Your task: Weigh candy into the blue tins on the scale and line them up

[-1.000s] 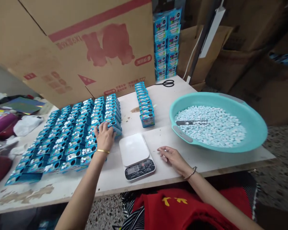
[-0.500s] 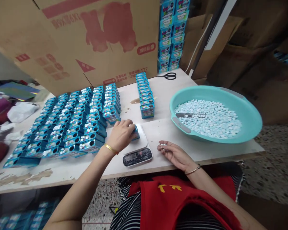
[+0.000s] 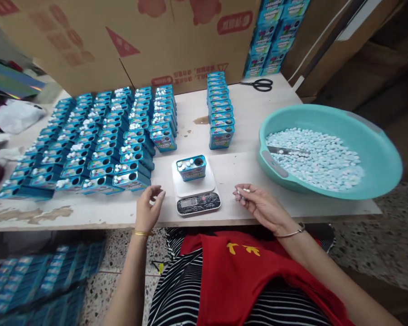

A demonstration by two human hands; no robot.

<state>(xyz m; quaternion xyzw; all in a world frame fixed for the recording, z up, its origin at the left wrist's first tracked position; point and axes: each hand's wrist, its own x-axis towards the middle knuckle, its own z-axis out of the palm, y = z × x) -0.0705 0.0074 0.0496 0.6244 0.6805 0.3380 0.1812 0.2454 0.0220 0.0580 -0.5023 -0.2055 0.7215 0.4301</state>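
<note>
A blue candy tin stands upright on the white pan of a small kitchen scale. White candies lie on its top beside a dark round hole. Left of the scale, my left hand is just above the table's front edge, fingers loosely bent and apart, with nothing in it. To the scale's right, my right hand pinches a few small white candies between its fingertips. A turquoise basin of pale candies stands beyond that hand, with a flat dark metal strip lying on the candies.
Rows of blue tins, many with candies on top, fill the table's left side. Another row of tins stands behind the scale. Black scissors lie at the back. A large cardboard box and stacked blue packs rise behind.
My left hand has let go of the tin on the scale and drawn back toward the table's front edge. My right hand still pinches candies. The camera view has shifted.
</note>
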